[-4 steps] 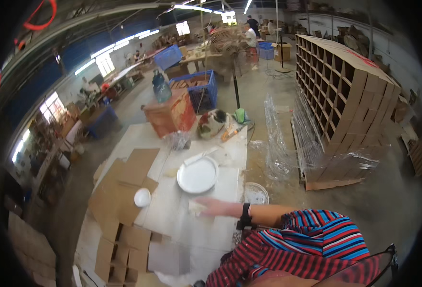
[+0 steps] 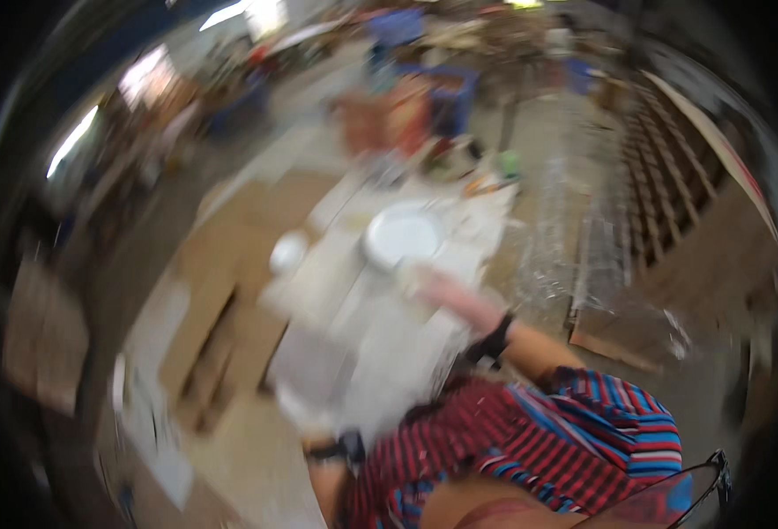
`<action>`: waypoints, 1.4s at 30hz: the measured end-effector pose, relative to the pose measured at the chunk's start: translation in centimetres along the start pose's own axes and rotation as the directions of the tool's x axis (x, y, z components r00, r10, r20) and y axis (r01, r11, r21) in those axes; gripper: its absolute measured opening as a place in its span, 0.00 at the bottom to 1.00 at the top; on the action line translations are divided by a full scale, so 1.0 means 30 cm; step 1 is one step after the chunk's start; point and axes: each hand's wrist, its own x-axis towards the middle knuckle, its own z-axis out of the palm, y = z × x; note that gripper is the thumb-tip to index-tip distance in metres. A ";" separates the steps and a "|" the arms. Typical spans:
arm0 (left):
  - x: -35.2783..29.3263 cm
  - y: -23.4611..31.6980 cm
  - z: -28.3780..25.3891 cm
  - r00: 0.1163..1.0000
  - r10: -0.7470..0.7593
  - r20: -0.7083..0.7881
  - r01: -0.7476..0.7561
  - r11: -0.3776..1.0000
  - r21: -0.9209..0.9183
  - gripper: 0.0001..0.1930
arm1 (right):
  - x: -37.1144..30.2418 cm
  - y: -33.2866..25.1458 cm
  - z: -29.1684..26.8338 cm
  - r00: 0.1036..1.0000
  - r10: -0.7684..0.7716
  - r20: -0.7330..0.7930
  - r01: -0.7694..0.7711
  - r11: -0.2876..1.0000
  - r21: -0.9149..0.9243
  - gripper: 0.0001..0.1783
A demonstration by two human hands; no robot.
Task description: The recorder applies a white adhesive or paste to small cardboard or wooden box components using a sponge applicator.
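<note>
Motion blur smears the person's right fingers [image 2: 437, 286].

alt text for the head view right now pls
A person's right hand reaches to the near edge of a round white dish on a worktable, a pale item too blurred to identify at its far end. To the left are a small white bowl and brown cardboard sheets; a large cardboard stack stands at right.

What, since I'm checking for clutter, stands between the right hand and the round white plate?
Nothing visible except the pale piece held by the right hand; it appears at the near rim of the round white plate, though blur hides whether they touch. The small white bowl sits left, outside that path.
</note>
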 end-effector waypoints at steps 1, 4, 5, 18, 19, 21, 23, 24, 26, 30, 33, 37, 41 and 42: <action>-0.009 0.001 0.023 0.985 0.071 -0.159 -0.045 0.986 0.163 0.28 | 0.003 -0.038 0.007 0.999 0.048 -0.007 -0.046 0.985 0.165 0.38; 0.006 -0.005 0.104 0.981 0.123 -0.151 -0.088 0.972 0.219 0.30 | 0.027 -0.142 0.046 0.995 -0.103 -0.006 0.102 0.979 0.175 0.34; -0.004 -0.002 0.131 0.975 0.141 -0.175 -0.099 0.968 0.229 0.30 | 0.040 -0.169 0.072 0.980 -0.197 -0.016 0.197 0.967 0.161 0.33; -0.062 -0.021 0.197 0.980 0.113 -0.162 -0.073 0.970 0.234 0.29 | 0.088 -0.265 0.428 0.267 -0.468 0.843 0.964 0.127 -0.235 0.38; -0.074 -0.039 0.196 0.969 0.137 -0.206 -0.079 0.960 0.269 0.29 | 0.114 -0.264 0.436 0.239 -0.452 0.859 0.971 0.112 -0.212 0.37; -0.077 -0.065 0.196 0.957 0.218 -0.193 -0.145 0.932 0.334 0.30 | 0.216 -0.284 0.447 0.279 -0.545 0.791 0.958 0.094 -0.273 0.35; -0.076 -0.081 0.193 0.928 0.271 -0.257 -0.160 0.910 0.383 0.30 | 0.278 -0.305 0.431 0.311 -0.631 0.710 0.939 0.090 -0.331 0.34; -0.071 -0.084 0.190 0.919 0.280 -0.278 -0.150 0.899 0.412 0.29 | 0.295 -0.319 0.420 0.411 -0.627 0.662 0.907 0.204 -0.369 0.32; -0.063 -0.078 0.181 0.904 0.305 -0.301 -0.151 0.884 0.442 0.28 | 0.281 -0.334 0.405 0.496 -0.612 0.616 0.867 0.316 -0.385 0.30; -0.064 -0.062 0.172 0.972 0.232 -0.042 -0.178 0.838 0.515 0.28 | 0.121 -0.303 0.412 0.124 -0.554 0.823 0.985 0.168 -0.035 0.30; -0.056 -0.088 0.176 0.975 0.199 -0.103 -0.097 0.789 0.607 0.27 | 0.150 -0.288 0.438 0.098 -0.468 0.878 0.994 0.088 -0.065 0.31; -0.035 -0.125 0.157 0.965 0.116 -0.235 -0.017 0.923 0.385 0.21 | 0.325 -0.303 0.453 0.331 -0.651 0.684 0.942 0.181 -0.283 0.30; -0.009 -0.101 0.106 0.980 0.092 -0.179 -0.023 0.934 0.355 0.21 | 0.234 -0.294 0.415 0.189 -0.749 0.635 0.976 0.214 -0.037 0.35; -0.006 -0.090 0.100 0.979 0.203 -0.017 -0.125 0.667 0.734 0.22 | 0.181 -0.288 0.415 0.208 -0.734 0.646 0.972 0.229 -0.053 0.35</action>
